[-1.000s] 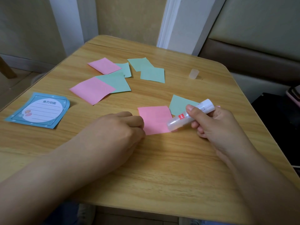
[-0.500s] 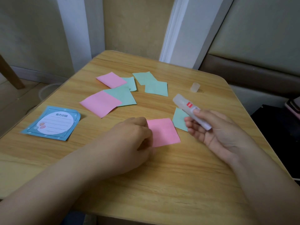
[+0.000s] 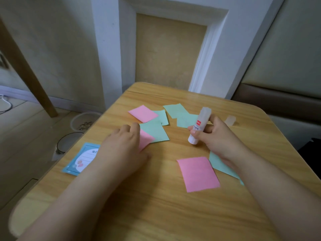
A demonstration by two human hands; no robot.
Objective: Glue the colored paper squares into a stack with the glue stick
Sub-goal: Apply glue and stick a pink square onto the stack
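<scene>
On the tabletop (image 3: 156, 214) lie three pink squares (image 3: 198, 173) and five green squares (image 3: 155, 131); the right hand (image 3: 217, 138) grips one glue stick (image 3: 199, 126), the left hand (image 3: 125, 145) rests flat, fingers relaxed.

The scene is dimly and evenly lit, with a muted, slightly greenish cast; no single light source can be made out. Soft shadows are cast under the left hand (image 3: 125, 146) and beneath both forearms on the table (image 3: 156, 214). A faint sheen is seen on the far tabletop. Motion blur is spread over the whole frame, and the print on the blue card (image 3: 81, 159) is probably too smeared to be read. Straight wall lines are bent outward by the wide-angle lens.
</scene>
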